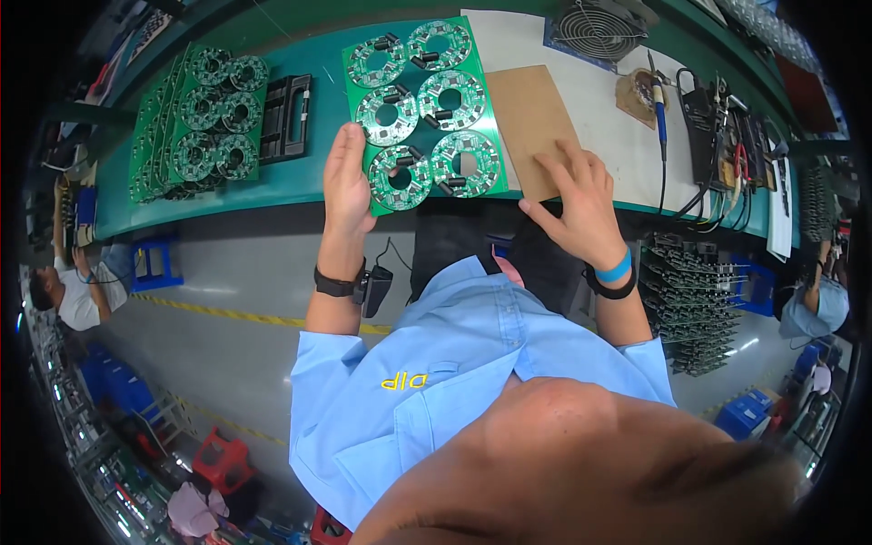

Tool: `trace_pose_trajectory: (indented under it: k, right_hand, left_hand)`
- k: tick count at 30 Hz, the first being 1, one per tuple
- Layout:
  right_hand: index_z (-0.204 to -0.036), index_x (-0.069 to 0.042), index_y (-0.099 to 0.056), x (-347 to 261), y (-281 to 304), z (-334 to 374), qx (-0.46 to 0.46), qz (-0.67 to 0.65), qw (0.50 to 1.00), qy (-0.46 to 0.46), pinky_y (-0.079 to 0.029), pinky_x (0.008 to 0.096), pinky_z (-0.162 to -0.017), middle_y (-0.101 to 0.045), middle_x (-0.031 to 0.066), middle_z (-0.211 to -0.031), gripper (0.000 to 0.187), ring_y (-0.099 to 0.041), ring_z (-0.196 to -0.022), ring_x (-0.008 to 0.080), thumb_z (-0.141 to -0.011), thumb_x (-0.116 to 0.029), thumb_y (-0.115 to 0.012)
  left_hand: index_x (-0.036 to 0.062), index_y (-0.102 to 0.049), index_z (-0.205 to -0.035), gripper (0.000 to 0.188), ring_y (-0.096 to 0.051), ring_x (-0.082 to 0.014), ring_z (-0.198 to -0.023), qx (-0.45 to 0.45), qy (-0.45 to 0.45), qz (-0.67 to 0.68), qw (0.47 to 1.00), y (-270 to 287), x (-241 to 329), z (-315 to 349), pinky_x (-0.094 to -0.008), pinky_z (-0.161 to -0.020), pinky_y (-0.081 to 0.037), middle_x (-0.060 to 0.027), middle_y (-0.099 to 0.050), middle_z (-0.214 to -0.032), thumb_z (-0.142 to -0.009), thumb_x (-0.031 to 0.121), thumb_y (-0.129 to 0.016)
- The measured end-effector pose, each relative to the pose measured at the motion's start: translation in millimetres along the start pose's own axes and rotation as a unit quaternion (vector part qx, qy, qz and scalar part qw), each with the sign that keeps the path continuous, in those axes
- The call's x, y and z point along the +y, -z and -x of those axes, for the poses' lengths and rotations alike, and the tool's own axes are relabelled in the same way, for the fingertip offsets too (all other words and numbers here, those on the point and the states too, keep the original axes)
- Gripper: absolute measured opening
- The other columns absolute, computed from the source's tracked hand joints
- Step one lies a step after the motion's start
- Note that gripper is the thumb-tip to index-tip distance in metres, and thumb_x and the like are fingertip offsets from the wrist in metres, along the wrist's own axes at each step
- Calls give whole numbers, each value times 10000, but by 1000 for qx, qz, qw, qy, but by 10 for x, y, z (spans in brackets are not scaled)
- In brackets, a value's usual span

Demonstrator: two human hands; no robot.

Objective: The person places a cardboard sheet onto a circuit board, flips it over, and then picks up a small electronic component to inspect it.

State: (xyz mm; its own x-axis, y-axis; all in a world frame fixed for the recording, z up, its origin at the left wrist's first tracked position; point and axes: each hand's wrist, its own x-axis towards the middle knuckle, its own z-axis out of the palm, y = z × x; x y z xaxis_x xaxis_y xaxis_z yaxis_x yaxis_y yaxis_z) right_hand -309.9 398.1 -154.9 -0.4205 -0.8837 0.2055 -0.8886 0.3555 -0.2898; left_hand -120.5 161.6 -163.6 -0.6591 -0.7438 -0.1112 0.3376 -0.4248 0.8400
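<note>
Two hands in play: left hand [348, 186], fingers together against the nine-o'clock edge of a green rectangular circuit-board panel [421, 103], clamping unclear; right hand [588, 211], fingers spread over a brown rectangular cardboard-like sheet [529, 113], one o'clock. The panel's at twelve: probably light, stiff, fragile, best held by its edges.

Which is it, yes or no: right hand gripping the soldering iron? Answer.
No, the right hand is over the brown sheet, apart from the soldering iron.
</note>
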Motion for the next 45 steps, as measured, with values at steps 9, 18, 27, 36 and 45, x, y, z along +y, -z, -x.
trace_pose_trajectory:
  k: [9,18,27,36,45]
  right_hand:
    - [-1309,-105,-572,-60,-121,-52,24,-28,999,-7,-276,546,-1098,-360,191,-1490,719,-301,-1365,469,-713,-416,-827]
    - [-1225,-109,-641,-102,-122,133,62,-55,997,-5,-280,535,-1090,-385,177,-1477,678,-306,-1363,457,-671,-437,-853]
    - [-1196,-111,-659,-138,-92,211,78,-56,995,-37,-297,525,-1095,-477,152,-1392,553,-357,-1337,427,-698,-289,-818]
    - [-1222,-64,-643,199,359,205,233,-169,956,-62,-369,463,-1069,-483,177,-1368,567,-446,-1284,375,-690,-202,-785]
    - [-1235,-65,-646,-283,97,-189,191,-146,970,34,-344,476,-1090,-480,184,-1373,580,-413,-1312,393,-700,-223,-800]
  left_hand:
    - [64,-570,-1139,273,-675,-105,-806,-12,35,30,999,-108,28,50,-247,-641,-546,-41,-683,-1022,-1067,292,-439]
    - [74,-575,-1155,268,-675,-108,-811,-2,51,48,998,-33,-99,30,-253,-656,-548,-37,-682,-1026,-1069,281,-429]
    - [79,-560,-1153,245,-671,-110,-832,-75,85,93,989,80,-191,-55,-266,-664,-557,-36,-673,-1045,-1069,268,-429]
    - [64,-501,-1166,195,-640,-89,-916,-14,-1,69,998,-388,-288,32,-240,-736,-535,-43,-658,-1059,-1063,222,-452]
    - [15,-482,-1190,199,-566,-58,-884,-92,-78,-37,992,-575,-598,189,-224,-779,-467,-46,-621,-1040,-1037,138,-515]
